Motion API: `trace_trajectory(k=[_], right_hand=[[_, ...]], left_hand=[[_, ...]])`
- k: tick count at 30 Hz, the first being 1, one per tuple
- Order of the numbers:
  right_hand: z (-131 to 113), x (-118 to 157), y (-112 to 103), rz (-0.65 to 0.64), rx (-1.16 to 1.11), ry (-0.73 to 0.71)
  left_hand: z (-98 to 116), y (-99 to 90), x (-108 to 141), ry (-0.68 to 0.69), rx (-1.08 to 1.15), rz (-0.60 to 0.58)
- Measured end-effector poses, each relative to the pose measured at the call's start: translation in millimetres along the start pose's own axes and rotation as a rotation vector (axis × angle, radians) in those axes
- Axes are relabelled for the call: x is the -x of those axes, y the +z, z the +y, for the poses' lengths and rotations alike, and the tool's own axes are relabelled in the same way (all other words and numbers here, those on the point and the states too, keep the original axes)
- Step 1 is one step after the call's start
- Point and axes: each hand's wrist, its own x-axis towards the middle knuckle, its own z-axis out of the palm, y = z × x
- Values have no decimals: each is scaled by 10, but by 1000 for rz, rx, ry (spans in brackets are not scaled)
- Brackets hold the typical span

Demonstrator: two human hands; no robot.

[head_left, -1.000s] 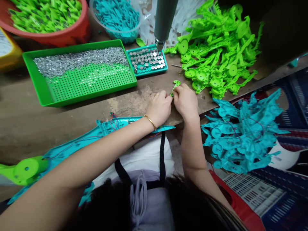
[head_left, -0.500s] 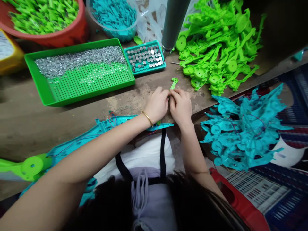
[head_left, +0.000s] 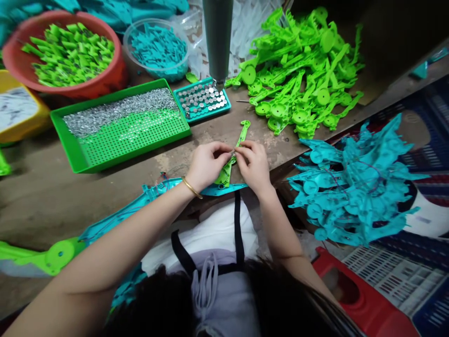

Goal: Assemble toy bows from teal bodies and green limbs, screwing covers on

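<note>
A long light-green plastic part (head_left: 225, 177) lies slantwise, its narrow hooked end pointing away from me and its wide end over a turquoise plastic shell (head_left: 228, 189). Over its middle, my left hand (head_left: 206, 164) is closed in a pinch of thumb and forefinger. My right hand (head_left: 255, 166) meets it there from the right, fingertips also pinched together. Whatever small thing the fingertips hold is hidden or too small to name. Thin wires run along the turquoise shell, which stretches left under my left forearm.
Behind the hands stand a green tray (head_left: 133, 149) of screws and a small turquoise tray (head_left: 206, 113) of round metal pieces. A dark screwdriver-like tool (head_left: 218, 42) hangs above. Green parts (head_left: 301, 89) are heaped at the back right, turquoise shells (head_left: 351, 187) at the right edge.
The view has shifted. My hands have come apart a little and moved nearer the table edge over the green part, so more of it shows between them.
</note>
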Motion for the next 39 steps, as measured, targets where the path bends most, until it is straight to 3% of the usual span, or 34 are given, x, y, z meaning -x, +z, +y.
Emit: trace_trajectory(k=[6, 13, 20, 25, 29, 35, 39], right_hand=[[-70, 72, -109, -1, -32, -61], [-39, 107, -55, 10, -66, -26], [32, 134, 44, -12, -7, -29], [20, 117, 49, -59, 38, -29], [4, 101, 36, -82, 36, -45], [-19, 58, -23, -151, 61, -66], [-1, -29, -76, -237, -34, -9]], left_hand=[[27, 37, 34, 104, -92, 36], [63, 58, 45, 87, -172, 10], [92, 68, 204, 195, -689, -69], [-11, 90, 387, 284, -891, 33], [-122, 114, 431, 383, -884, 74], [-195, 131, 411, 442, -802, 35], [-228, 132, 401, 514, -854, 37]])
